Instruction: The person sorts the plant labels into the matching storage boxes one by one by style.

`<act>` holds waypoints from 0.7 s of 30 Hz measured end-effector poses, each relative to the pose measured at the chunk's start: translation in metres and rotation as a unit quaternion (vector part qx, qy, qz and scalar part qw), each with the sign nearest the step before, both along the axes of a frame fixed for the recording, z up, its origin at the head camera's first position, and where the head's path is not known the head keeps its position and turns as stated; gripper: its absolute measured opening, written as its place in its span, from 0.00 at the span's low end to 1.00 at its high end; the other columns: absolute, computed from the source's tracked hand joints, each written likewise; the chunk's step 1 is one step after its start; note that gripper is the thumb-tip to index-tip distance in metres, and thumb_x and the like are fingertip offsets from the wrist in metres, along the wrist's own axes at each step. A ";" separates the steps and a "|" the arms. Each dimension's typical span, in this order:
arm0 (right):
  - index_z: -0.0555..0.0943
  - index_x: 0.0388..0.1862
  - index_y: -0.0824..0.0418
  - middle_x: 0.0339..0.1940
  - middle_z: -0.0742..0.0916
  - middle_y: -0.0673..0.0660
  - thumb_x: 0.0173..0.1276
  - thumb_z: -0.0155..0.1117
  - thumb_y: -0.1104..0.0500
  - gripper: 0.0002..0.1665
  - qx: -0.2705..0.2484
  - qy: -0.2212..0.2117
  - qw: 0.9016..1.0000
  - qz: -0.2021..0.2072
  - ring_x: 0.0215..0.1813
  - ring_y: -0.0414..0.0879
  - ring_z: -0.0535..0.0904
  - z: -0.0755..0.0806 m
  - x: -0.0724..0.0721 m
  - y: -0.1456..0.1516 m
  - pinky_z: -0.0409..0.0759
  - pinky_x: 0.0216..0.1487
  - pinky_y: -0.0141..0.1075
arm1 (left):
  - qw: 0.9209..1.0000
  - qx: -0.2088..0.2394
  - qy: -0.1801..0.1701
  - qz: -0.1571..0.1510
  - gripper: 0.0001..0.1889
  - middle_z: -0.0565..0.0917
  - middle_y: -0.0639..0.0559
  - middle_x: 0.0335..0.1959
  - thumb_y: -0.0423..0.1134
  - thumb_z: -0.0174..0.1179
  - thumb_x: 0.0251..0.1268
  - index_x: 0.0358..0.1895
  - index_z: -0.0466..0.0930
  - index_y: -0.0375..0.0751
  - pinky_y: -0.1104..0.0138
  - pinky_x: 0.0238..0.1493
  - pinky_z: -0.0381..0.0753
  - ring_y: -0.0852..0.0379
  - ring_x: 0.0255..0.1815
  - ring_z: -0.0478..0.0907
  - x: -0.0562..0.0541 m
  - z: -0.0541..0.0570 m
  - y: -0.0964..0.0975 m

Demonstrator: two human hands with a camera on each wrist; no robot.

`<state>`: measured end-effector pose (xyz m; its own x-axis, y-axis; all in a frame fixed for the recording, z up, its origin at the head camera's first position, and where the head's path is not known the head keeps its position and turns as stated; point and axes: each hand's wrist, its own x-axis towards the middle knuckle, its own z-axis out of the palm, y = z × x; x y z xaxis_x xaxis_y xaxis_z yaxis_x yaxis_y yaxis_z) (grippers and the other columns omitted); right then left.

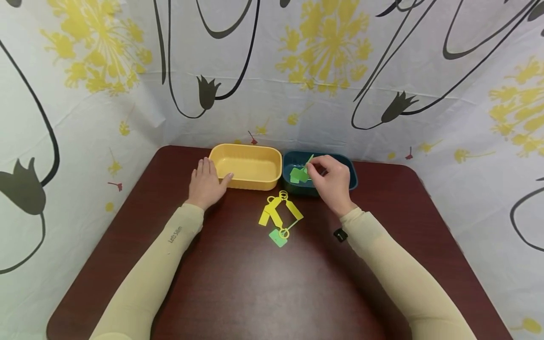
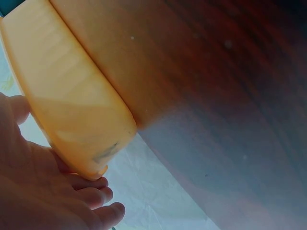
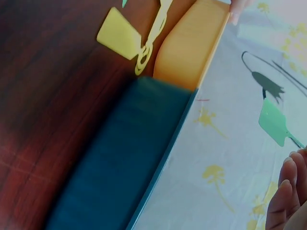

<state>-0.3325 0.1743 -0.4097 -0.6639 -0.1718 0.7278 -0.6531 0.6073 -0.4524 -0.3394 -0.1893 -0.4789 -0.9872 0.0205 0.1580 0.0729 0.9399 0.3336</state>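
Observation:
My right hand [image 1: 333, 184] is over the dark blue plastic bin [image 1: 352, 175], pinching the thin strap of a green plastic tag [image 3: 272, 122] between thumb and fingers. The right wrist view shows the tag's flat end hanging out past those fingertips. Green tag pieces [image 1: 295, 176] show in or above that bin; which of them lie on its floor is hard to tell. My left hand [image 1: 206, 185] rests against the left end of the yellow bin [image 1: 248, 183], fingers extended, thumb at its front rim. In front of the bins lie several yellow tags [image 1: 276, 219] and a green tag [image 1: 278, 238].
Both bins stand side by side at the back of the dark red-brown table [image 1: 272, 293]. A small black object [image 1: 340, 234] lies near the right wrist. Behind and beside the table hangs a white flower-patterned cloth [image 1: 255, 56].

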 end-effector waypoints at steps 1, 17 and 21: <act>0.88 0.37 0.53 0.32 0.86 0.45 0.71 0.68 0.54 0.06 -0.001 0.000 1.000 -0.002 0.32 0.36 0.78 0.000 -0.003 0.001 0.78 0.33 0.36 | 1.000 0.000 0.001 0.000 0.52 0.44 0.28 0.80 0.69 0.41 0.74 0.77 0.44 0.22 0.42 0.75 0.46 0.35 0.80 0.41 0.000 0.000 0.000; 0.88 0.37 0.49 0.30 0.86 0.45 0.72 0.65 0.49 0.08 0.038 -0.075 0.995 -0.060 0.32 0.39 0.78 -0.008 -0.046 0.012 0.74 0.37 0.40 | 1.000 0.000 -0.001 0.000 0.52 0.43 0.29 0.80 0.69 0.40 0.74 0.78 0.43 0.23 0.42 0.75 0.45 0.35 0.81 0.40 0.000 0.000 -0.001; 0.88 0.37 0.49 0.31 0.86 0.46 0.72 0.65 0.49 0.09 0.051 -0.095 0.992 -0.067 0.33 0.41 0.78 -0.010 -0.055 0.014 0.74 0.37 0.42 | 1.000 -0.001 -0.005 0.000 0.52 0.43 0.29 0.80 0.70 0.38 0.74 0.78 0.42 0.23 0.42 0.75 0.45 0.35 0.81 0.39 0.000 0.000 -0.001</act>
